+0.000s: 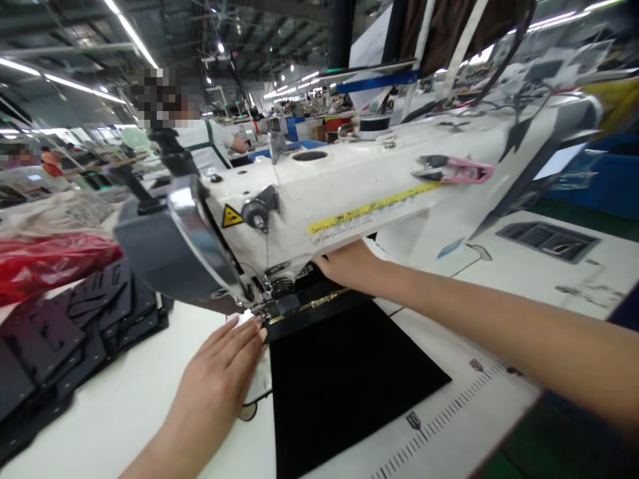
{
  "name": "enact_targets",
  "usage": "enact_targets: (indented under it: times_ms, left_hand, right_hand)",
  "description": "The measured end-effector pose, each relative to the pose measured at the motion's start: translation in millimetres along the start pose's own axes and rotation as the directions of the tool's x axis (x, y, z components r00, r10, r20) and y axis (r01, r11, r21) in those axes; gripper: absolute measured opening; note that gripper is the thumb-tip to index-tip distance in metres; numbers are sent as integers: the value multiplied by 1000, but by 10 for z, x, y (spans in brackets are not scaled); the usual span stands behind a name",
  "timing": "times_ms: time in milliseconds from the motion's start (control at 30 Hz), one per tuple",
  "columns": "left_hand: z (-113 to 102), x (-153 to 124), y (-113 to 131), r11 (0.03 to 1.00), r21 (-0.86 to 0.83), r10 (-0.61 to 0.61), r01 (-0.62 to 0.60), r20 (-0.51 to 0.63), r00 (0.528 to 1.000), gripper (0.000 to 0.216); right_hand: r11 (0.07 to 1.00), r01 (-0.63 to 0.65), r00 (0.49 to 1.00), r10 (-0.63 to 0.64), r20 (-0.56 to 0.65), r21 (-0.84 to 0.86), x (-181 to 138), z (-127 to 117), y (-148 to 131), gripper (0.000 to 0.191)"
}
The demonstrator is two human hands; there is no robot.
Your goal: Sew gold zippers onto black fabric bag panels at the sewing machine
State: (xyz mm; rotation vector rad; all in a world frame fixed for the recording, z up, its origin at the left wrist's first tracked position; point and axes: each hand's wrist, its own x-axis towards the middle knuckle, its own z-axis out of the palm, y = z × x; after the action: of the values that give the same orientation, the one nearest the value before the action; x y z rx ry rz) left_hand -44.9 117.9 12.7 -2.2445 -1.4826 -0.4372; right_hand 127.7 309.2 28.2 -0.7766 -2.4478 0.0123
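Left hand and right hand sit apart (grips we cannot tell), nearest, respectively, the 8-o'clock and 2-o'clock ends of the gold zipper.

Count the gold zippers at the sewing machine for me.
1: the gold zipper runs along the far side of the black panel, between the left hand and the right hand. Others may be hidden under the sewing machine.

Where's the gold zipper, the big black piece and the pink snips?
Gold zipper (pixel 319 303): head view, middle of the gold strip.
Black piece (pixel 347 386): head view, middle.
Pink snips (pixel 453 169): head view, handle's front end.
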Motion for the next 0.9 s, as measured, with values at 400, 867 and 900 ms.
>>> enact_targets:
  times_ms: [400,867,900]
  left_hand:
    - [-60,129,70,886,-170,-428,432,62,902,18]
    - [60,36,129,959,-144,-237,244,62,969,15]
    - [65,34,142,963,-128,-231,238,70,970,14]
  right_hand:
    - [956,224,944,-262,201,191,-524,93,-765,19]
    - [889,432,895,-443,44,154,-599,128,-736,16]
    - [890,437,898,-440,-3,127,-593,117,-743,17]
